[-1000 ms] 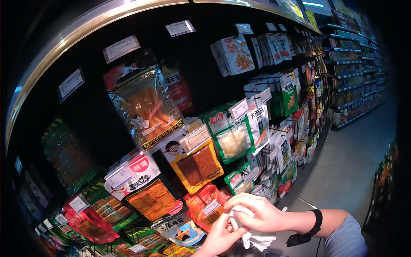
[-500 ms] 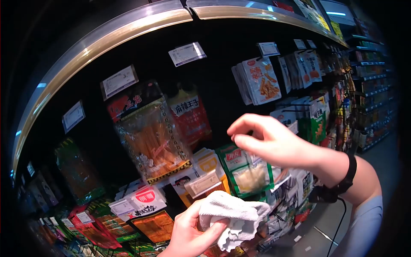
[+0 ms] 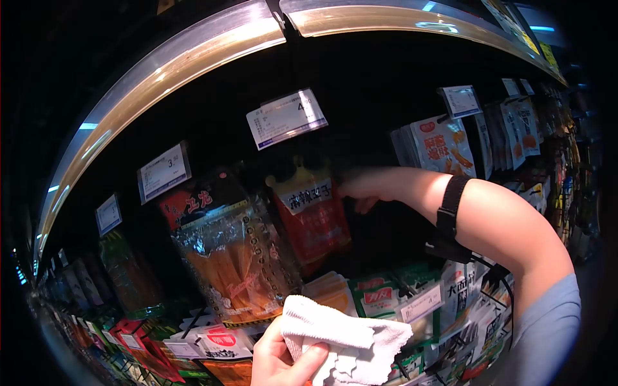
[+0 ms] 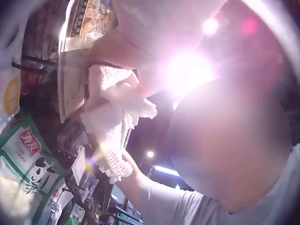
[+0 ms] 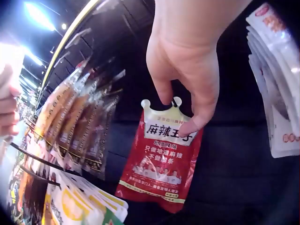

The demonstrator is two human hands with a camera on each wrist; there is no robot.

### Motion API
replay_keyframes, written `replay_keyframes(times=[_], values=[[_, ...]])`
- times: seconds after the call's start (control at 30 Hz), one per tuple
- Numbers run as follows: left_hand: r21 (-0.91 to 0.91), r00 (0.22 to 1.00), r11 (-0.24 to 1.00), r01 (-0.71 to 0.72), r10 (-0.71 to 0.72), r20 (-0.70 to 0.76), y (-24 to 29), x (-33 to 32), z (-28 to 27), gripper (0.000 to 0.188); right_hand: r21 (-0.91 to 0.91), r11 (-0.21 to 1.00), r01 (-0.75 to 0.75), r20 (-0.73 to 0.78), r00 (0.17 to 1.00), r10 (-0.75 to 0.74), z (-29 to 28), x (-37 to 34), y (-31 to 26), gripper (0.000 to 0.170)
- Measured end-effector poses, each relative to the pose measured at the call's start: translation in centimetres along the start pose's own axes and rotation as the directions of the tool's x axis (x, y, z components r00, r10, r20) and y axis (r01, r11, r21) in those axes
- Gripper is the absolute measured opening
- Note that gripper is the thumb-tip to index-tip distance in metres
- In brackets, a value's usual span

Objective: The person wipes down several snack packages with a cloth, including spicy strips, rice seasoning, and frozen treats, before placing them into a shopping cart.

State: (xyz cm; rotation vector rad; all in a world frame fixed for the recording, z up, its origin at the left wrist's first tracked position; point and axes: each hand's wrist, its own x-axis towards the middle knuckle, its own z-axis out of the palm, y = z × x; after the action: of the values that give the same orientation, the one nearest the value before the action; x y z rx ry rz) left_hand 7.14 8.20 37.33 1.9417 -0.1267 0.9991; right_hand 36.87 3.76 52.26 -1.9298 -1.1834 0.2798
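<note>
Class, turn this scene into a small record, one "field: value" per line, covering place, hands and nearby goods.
Place: shop display of packaged snacks
Left hand: holds a crumpled white cloth
Right hand: at the top of a red packet, thumb over its front
Right wrist: black band
Above packet: white price tag
Left of packet: clear-fronted packets
Right of packet: white packets
Price: partly unreadable

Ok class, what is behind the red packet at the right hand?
A dark panel shows around the red packet. Whatever lies directly behind it is covered and cannot be seen. The right hand has its thumb in front.
</note>
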Motion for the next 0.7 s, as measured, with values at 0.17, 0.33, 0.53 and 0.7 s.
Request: replay_keyframes(times=[0.17,0.33,0.53,0.7], values=[[-0.088,1.000,0.996,-0.009,0.010,0.007,-0.2,0.8,0.0,0.024,0.135,0.991,-0.003,0.207,0.978,-0.025,1.0,4.3,2.3,0.054],[-0.225,0.984,0.958,0.179,-0.179,0.019,0.6,0.3,-0.2,0.030,0.257,0.965,-0.042,0.218,0.976,-0.016,1.9,7.8,4.5,0.042],[-0.100,0.999,0.994,0.032,-0.030,0.026,-0.8,-0.1,-0.7,0.030,0.195,0.981,0.014,-0.038,0.999,-0.007,1.2,4.1,2.3,0.029],[-0.161,0.998,0.987,-0.018,0.027,0.052,-1.1,-0.1,-0.5,0.037,0.161,0.987,0.003,-0.080,0.997,0.010,0.9,-3.1,-2.4,0.024]])
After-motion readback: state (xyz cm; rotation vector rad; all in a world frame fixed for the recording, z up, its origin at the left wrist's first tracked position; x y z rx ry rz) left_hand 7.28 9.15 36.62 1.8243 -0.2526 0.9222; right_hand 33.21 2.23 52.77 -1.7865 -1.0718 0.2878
